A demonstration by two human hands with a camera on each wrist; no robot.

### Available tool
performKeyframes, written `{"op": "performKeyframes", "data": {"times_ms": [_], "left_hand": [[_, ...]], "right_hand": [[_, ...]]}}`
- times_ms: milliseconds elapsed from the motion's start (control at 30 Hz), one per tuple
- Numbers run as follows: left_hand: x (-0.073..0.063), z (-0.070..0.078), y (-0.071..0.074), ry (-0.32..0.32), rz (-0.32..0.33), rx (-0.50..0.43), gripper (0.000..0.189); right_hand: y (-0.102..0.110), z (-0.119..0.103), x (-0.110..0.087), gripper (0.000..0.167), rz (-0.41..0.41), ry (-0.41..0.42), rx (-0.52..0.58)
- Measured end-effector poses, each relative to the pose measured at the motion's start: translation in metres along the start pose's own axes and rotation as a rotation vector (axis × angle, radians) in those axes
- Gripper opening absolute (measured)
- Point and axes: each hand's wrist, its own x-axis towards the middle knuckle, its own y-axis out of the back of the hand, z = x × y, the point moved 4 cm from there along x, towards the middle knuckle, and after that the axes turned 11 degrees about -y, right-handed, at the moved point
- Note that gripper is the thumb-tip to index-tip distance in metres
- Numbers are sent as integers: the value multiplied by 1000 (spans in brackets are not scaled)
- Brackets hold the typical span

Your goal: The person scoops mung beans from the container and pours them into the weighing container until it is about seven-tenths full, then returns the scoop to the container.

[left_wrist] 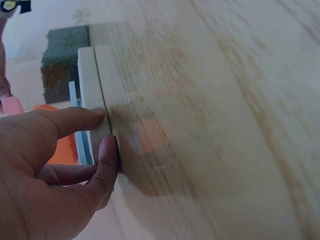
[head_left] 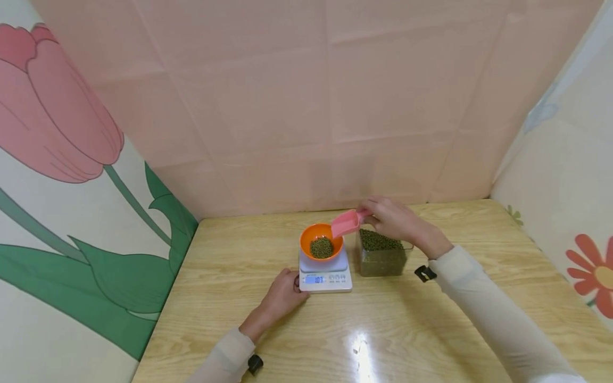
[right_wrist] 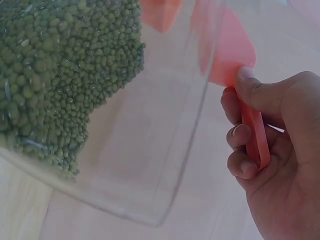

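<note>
My right hand (head_left: 390,218) grips the handle of a pink scoop (head_left: 346,224), its lip over the right rim of an orange bowl (head_left: 304,246). No beans show inside the scoop. Green mung beans (head_left: 321,248) lie in the bottom of the bowl, which stands on a white kitchen scale (head_left: 341,286); the lit display seems to read 107. At the scale's front left corner my left hand (head_left: 282,295) holds its edge, fingers bent against it in the left wrist view. Below the right hand stands a clear container (head_left: 383,264) of mung beans (right_wrist: 65,75).
The wooden table (head_left: 230,250) meets a pink backdrop (head_left: 268,181) at the back. Flower-patterned walls border both sides. A black clip-like piece (head_left: 424,273) hangs by the right cuff, another black piece (head_left: 255,364) by the left cuff.
</note>
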Motion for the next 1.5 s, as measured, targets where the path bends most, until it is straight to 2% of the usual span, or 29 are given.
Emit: {"op": "performKeyframes", "data": {"times_ms": [633,1067,1500], "left_hand": [[2,-1,0,0,1,9,38],[0,0,0,10,13,22,37],[-1,1,-1,-15,28,33,33]], "right_hand": [[28,10,-14,18,73,28,-22],[39,21,-28,17,100,14,-47],[47,33,-42,15,143,37,-87]]}}
